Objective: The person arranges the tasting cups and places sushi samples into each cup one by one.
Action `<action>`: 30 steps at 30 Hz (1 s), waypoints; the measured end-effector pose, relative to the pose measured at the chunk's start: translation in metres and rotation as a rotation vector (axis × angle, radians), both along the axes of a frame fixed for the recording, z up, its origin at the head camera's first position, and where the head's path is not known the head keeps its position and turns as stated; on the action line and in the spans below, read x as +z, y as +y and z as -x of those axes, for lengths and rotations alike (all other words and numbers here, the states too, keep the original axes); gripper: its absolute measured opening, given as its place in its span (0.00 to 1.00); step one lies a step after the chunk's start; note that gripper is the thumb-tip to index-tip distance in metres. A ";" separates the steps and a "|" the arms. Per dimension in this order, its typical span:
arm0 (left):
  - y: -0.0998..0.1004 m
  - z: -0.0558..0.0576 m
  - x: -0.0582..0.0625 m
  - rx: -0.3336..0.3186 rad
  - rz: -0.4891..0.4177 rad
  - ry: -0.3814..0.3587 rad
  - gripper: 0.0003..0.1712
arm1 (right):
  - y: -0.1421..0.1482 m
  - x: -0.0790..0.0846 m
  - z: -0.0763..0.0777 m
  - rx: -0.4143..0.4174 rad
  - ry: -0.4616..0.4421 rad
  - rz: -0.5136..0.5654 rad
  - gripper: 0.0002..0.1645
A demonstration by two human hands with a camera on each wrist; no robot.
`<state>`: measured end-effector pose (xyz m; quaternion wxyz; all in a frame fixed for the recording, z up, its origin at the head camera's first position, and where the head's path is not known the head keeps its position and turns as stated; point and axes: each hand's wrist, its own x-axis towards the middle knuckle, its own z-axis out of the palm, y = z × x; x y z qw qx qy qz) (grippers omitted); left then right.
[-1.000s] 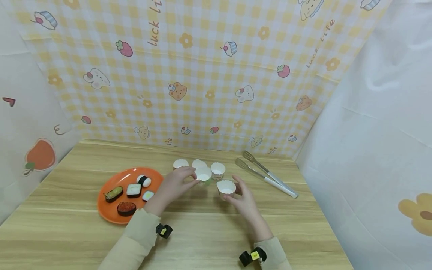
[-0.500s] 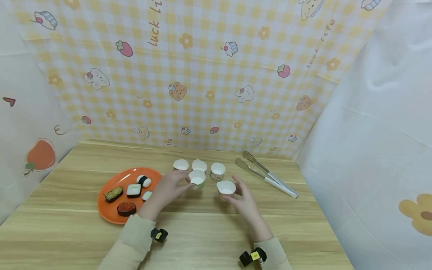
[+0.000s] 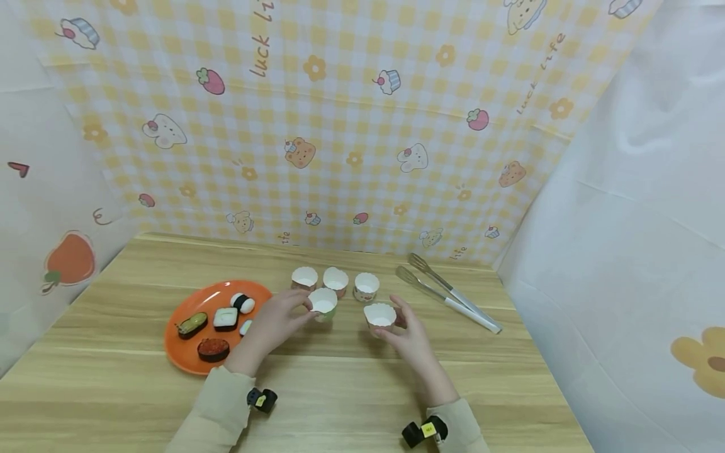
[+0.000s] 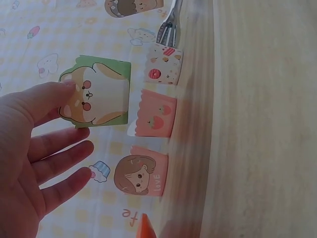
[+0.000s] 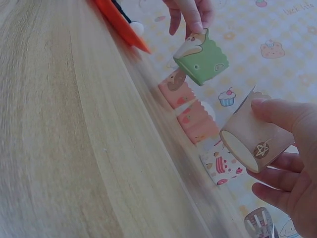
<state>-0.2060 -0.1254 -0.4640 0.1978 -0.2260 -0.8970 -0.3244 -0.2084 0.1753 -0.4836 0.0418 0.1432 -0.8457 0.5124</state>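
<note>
My left hand [image 3: 277, 322] pinches a green paper baking cup [image 4: 101, 93] by its side; a cartoon dog is printed on it. My right hand [image 3: 412, 332] grips a beige-brown paper baking cup [image 5: 257, 133] between thumb and fingers, its base tipped toward the wrist camera. Both cups are held in front of a row of three others on the table. That row has a pink cup with a girl's face [image 4: 141, 171], a pink strawberry cup [image 4: 156, 114] and a white cup with cake prints [image 4: 163, 64].
On the left, an orange plate [image 3: 184, 353] carries several sushi pieces [image 3: 213, 350], partly covered by my left hand. Metal tongs [image 3: 472, 316] with pale handles lie at the back right. A checked cloth [image 3: 351, 113] hangs behind the wooden table [image 3: 328, 390].
My left hand has drawn the green cup leftward and nearer to me, away from the row, uncovering the middle cup. My right hand stays in place with its cup.
</note>
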 end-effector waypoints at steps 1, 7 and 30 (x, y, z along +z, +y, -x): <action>0.000 0.000 0.000 0.004 0.001 0.001 0.07 | 0.000 0.000 0.000 0.000 0.001 0.001 0.50; -0.004 -0.001 0.000 0.026 0.024 0.003 0.07 | 0.000 0.002 -0.001 0.005 -0.003 -0.007 0.50; -0.014 0.004 -0.003 0.063 0.105 -0.098 0.09 | -0.010 0.036 -0.019 0.030 -0.030 0.012 0.46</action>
